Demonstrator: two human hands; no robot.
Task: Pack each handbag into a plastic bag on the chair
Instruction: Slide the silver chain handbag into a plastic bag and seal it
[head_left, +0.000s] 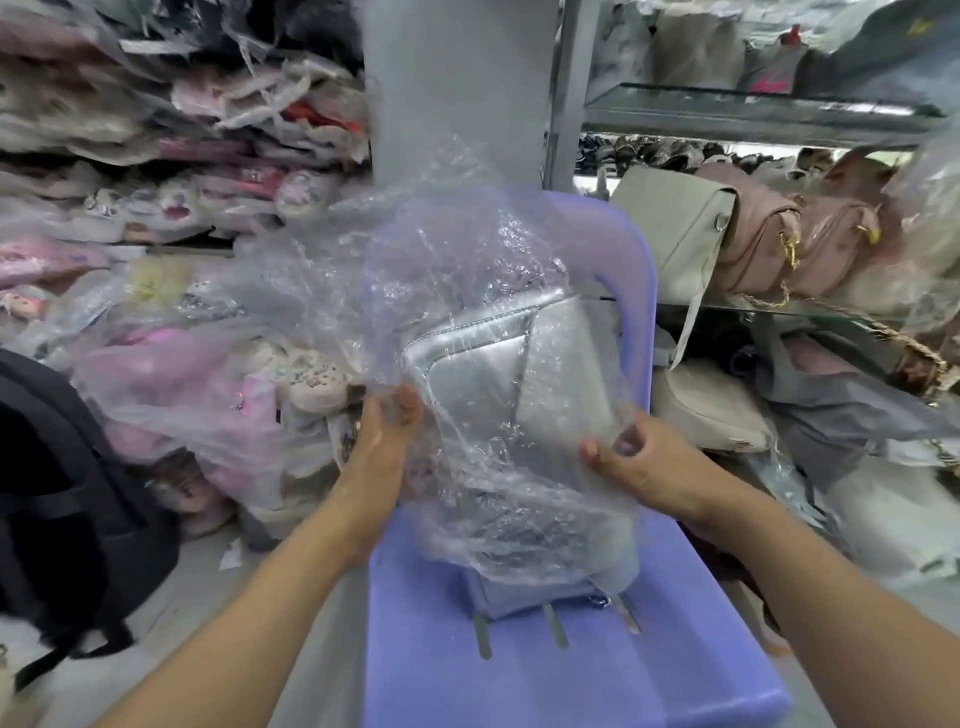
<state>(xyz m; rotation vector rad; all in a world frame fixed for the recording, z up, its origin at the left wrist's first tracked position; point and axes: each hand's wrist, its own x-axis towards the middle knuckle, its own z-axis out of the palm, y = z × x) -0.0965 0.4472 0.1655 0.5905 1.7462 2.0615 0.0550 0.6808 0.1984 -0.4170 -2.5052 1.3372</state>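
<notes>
The silver handbag (498, 374) stands on the chair (519, 686), sleeved in the plastic bag (415, 270). The left hand (379, 431) pinches film at its eight o'clock; the right hand (649, 462) grips film at four o'clock. The film is probably slippery (the handbag looks stiffish), so hold at the edges.

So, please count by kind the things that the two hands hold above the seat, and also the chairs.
Silver rectangular handbag: 1
Clear crinkled plastic bag: 1
Blue plastic chair: 1
Total: 3
</notes>
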